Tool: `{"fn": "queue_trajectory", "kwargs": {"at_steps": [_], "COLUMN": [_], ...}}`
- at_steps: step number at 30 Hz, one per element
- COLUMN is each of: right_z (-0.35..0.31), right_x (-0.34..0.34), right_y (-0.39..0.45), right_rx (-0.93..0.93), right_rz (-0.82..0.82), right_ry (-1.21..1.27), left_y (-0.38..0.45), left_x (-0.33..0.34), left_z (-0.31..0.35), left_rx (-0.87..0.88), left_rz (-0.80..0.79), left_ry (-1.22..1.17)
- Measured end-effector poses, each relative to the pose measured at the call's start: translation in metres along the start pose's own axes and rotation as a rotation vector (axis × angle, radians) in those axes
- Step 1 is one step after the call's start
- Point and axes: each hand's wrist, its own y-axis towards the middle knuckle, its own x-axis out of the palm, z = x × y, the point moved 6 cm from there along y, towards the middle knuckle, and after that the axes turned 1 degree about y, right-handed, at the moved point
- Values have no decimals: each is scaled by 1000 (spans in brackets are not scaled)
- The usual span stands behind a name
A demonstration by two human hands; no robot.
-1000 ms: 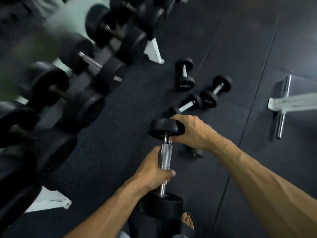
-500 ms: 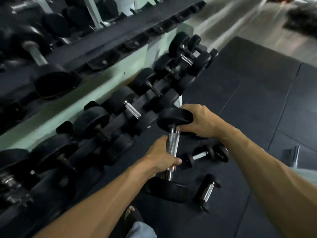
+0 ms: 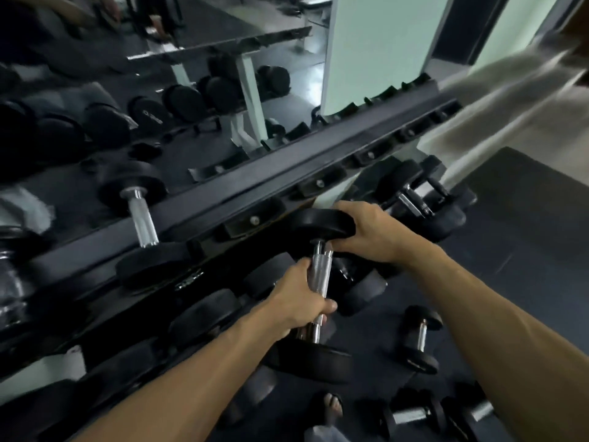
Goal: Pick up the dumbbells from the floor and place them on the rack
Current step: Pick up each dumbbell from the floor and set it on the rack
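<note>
You are partway through: several dumbbells already sit on the rack [image 3: 264,183], one of them [image 3: 143,218] resting across the upper rail ahead and to the left of your fingers, and more fill the lower tier under your left forearm. Others are not yet racked. One small dumbbell [image 3: 420,338] lies on the floor [image 3: 526,266] just right of your left hand, and at least two more [image 3: 411,416] lie lower right, near your foot. So the job looks roughly at its middle, judging by what shows.

The dumbbell in hand [image 3: 318,295] is off the floor and held nearly upright in front of the rack. Your left hand [image 3: 299,301] has its fingers [image 3: 328,306] wrapped tight round the knurled steel handle, low on the bar, with the bottom weight hanging just beneath them. Your right hand [image 3: 366,232] is curled over the top weight, cupping its far right edge, thumb tucked under near the collar. Both hands are gripping the same dumbbell.

The top weight sits just below the front rail of the upper tier, close to an open saddle directly beyond your right fingers. I judge that the next move is to tip the bar level and carry it forward into that saddle.
</note>
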Motion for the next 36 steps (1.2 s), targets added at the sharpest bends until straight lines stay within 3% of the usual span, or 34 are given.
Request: {"fn": "queue_trajectory", "kwargs": {"at_steps": [13,26,36], "right_z": [-30,-50,-33], "right_x": [-7,29,47], "right_y": [208,328,356], "right_rx": [-270,-324,-284], "right_rz": [-198,-210,-180], "right_ry": [-75,-41,34], "left_y": [104,168,195], "left_x": [-105,-202,-212], "left_z": [35,32,21], "left_rx": [-124,-171,-218], "left_rz": [334,439,406], "left_ry": [-263,-226,-192]}}
